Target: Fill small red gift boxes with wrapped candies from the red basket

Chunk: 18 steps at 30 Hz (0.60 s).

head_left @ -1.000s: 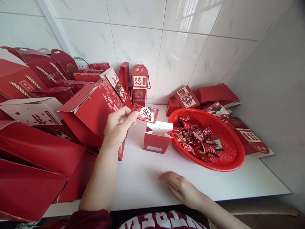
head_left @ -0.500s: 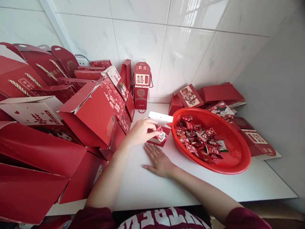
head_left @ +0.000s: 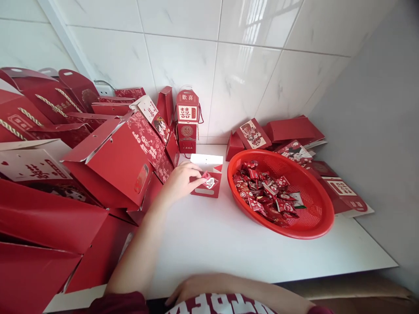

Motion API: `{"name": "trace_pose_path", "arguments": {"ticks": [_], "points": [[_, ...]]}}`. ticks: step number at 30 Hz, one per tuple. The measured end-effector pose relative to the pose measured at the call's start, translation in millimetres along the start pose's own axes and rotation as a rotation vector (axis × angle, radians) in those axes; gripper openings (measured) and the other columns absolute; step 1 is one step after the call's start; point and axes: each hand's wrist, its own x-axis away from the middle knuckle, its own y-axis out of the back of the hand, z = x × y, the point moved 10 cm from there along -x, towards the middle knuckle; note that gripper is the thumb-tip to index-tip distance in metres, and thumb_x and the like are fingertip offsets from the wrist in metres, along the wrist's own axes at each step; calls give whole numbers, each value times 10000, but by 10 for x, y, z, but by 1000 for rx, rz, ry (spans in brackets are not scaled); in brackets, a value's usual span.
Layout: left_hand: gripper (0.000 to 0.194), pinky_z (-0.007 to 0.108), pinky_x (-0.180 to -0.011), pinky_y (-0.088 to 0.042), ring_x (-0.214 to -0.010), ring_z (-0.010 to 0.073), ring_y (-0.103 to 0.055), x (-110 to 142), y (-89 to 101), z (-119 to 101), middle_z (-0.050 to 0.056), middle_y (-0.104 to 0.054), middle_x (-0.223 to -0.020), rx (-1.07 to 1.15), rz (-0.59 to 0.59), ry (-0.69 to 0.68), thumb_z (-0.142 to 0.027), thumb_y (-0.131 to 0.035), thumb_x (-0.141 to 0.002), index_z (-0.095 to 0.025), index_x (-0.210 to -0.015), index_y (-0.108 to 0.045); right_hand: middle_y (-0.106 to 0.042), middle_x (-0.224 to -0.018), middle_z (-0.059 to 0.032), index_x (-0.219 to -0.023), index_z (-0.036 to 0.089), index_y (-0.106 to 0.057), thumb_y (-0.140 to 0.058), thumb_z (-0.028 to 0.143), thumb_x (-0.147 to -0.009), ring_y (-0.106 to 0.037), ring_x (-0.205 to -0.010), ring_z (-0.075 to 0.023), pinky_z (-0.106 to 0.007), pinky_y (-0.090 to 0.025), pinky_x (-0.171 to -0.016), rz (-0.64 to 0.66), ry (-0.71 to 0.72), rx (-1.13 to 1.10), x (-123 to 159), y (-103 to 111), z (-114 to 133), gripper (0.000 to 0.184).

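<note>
My left hand [head_left: 184, 179] pinches a red candy packet [head_left: 210, 181] with a white printed patch, held at the mouth of a small red gift box [head_left: 214, 192]. The box stands on the white table with its pale lid flap [head_left: 207, 160] raised at the back. How deep the packet sits in the box I cannot make out. At the table's front edge, close to my body, is my right hand [head_left: 191, 288], its fingers mostly hidden. Right of the gift box is a red plastic basket [head_left: 314, 222] holding several wrapped candies [head_left: 268, 192].
Large red gift boxes [head_left: 108, 157] crowd the left side. A small stack of decorated boxes [head_left: 187, 113] stands against the tiled wall [head_left: 183, 56]. More red boxes [head_left: 291, 131] lie behind the basket, and a grey panel [head_left: 376, 131] bounds the right.
My right hand has drawn back from beside the gift box to the table's front edge. My left hand stays at the box with the candy packet. The view has shifted slightly.
</note>
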Motion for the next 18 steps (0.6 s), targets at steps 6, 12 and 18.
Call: {"name": "trace_pose_path", "arguments": {"ticks": [6,12,18], "points": [[197,307,-875,-493,-1060,196,-604,59,377,-204,48,-653,-1125,61,-250,-9,-355,-594,-893,-226,-856,-738,-726,-950,-62,-1188,170,-645,-455,298,-970,-694,-816,-136,-218,-529,-772,-541,-239,-221,490,813,34,316],[246,425,-1026,-408,-1186,265,-522,46,337,-221,101,-587,-1262,-229,-343,20,-334,-504,-937,-210,-968,-715,-728,-906,-38,-1029,191,-692,-497,155,-904,-675,-864,-153,-273,-490,-850,-783,-288,30,620,877,-130,234],[459,470,-1106,-335,-1399,290,-309,29,-138,92,115,-364,-1492,-216,38,156,-451,-414,-959,-250,-1360,-510,-725,-950,-9,-1054,203,-678,-534,106,-864,-658,-918,-142,-273,-429,-942,-761,-212,268,626,718,-5,257]]}}
